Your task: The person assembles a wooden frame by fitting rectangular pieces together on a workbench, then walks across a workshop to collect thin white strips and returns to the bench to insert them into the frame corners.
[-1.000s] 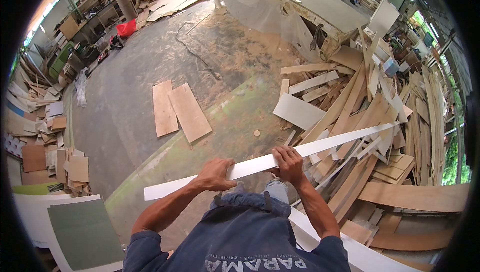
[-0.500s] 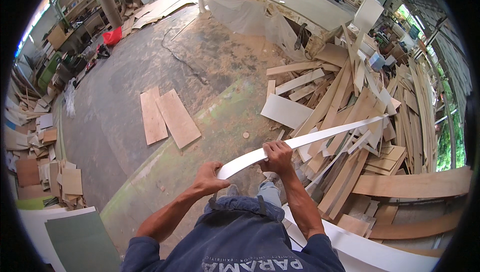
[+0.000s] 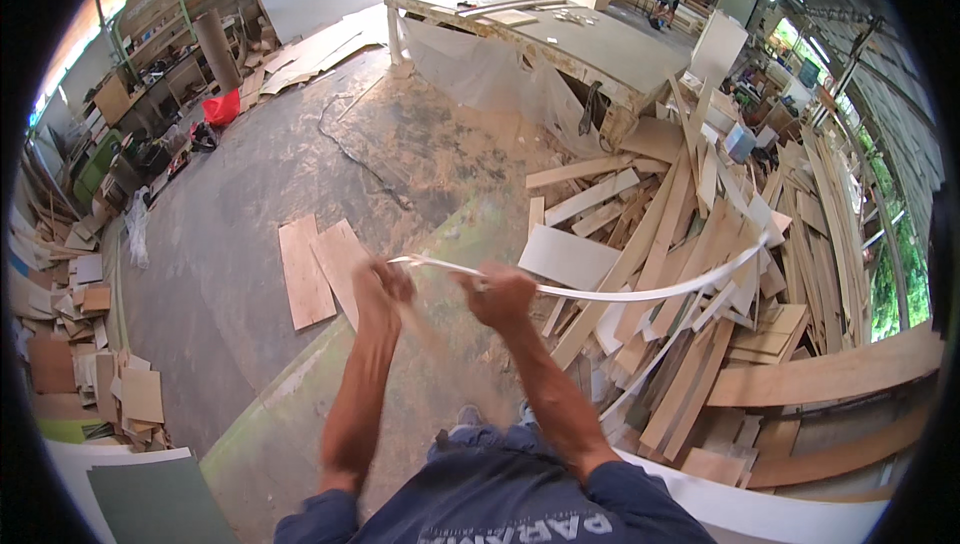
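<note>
A long, thin white strip [image 3: 655,294] runs from my hands out to the right, sagging in a shallow curve. Its narrow edge faces up, and its far end rests against the pile of wood offcuts. My left hand [image 3: 388,286] is closed around the near end, its fingers smeared by motion. A short way along, my right hand [image 3: 503,296] grips the same strip. Below my left hand a pale, blurred streak shows; I cannot tell what it is. Past my left hand, two plywood boards [image 3: 305,274] lie on the floor.
A heap of wood offcuts [image 3: 640,234] fills the right side. Behind it stands a large worktable [image 3: 590,34] draped with plastic sheet. Stacked scraps [image 3: 142,394] and a grey-green panel [image 3: 150,504] are at the left. A cable [image 3: 350,149] lies across the dusty floor.
Both hands have moved forward, away from my body, and to the left. The strip has turned from its broad white face to its thin edge and now sags.
</note>
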The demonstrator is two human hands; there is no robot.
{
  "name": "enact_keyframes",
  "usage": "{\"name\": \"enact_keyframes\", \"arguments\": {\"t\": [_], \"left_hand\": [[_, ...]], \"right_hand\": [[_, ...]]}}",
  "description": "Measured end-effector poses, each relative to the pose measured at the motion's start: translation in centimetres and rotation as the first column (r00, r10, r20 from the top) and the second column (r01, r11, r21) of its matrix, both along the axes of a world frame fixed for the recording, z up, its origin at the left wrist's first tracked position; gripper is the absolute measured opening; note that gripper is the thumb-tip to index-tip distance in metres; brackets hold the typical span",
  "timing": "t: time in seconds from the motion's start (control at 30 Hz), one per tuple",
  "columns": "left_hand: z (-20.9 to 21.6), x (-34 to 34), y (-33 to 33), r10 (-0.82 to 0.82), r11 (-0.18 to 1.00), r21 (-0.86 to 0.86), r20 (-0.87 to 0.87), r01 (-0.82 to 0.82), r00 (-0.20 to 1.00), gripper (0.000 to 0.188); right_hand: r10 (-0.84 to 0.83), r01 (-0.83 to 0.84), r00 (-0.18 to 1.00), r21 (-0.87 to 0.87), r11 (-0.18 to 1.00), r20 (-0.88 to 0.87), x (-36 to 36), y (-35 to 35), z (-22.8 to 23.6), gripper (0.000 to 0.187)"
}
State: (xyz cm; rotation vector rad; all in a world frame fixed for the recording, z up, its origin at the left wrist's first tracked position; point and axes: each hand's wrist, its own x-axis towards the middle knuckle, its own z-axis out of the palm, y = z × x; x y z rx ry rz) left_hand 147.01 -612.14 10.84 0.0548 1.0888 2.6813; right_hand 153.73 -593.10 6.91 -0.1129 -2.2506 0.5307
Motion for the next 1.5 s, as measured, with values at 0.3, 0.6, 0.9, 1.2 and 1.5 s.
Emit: {"name": "enact_keyframes", "arguments": {"t": [0.3, 0.6, 0.9, 1.2, 1.5], "left_hand": [[7.4, -3.8, -9.4, 0.184, 0.757, -0.559, -0.314, -0.338, 0.931, 0.016], [12.1, 0.3, -3.3, -0.722, 0.079, -0.588, -0.590, -0.805, 0.360, 0.057], [6.5, -4.7, -5.9, -0.874, -0.294, -0.846, 0.050, -0.445, 0.483, 0.070], [6.6, -10.3, -7.0, -0.904, -0.281, -0.901, 0.132, -0.332, 0.406, 0.056], [2.6, -16.0, 1.5, -0.907, -0.330, -0.891, 0.208, -0.311, 0.367, 0.058]], "right_hand": [[0.182, -0.226, 0.959, 0.196, 0.954, 0.219, -4.5, 1.4, 6.6, 0.033], [0.357, -0.355, 0.930, -0.045, 0.934, 0.087, -5.7, -6.0, 1.6, 0.033], [0.316, -0.335, 0.932, 0.090, 0.938, 0.178, -1.7, -4.6, -2.4, 0.076], [0.252, -0.313, 0.912, 0.152, 0.938, 0.324, -1.2, 12.8, -10.1, 0.056], [0.322, -0.406, 0.872, 0.179, 0.896, 0.368, -10.6, 9.7, -7.9, 0.032]]}}
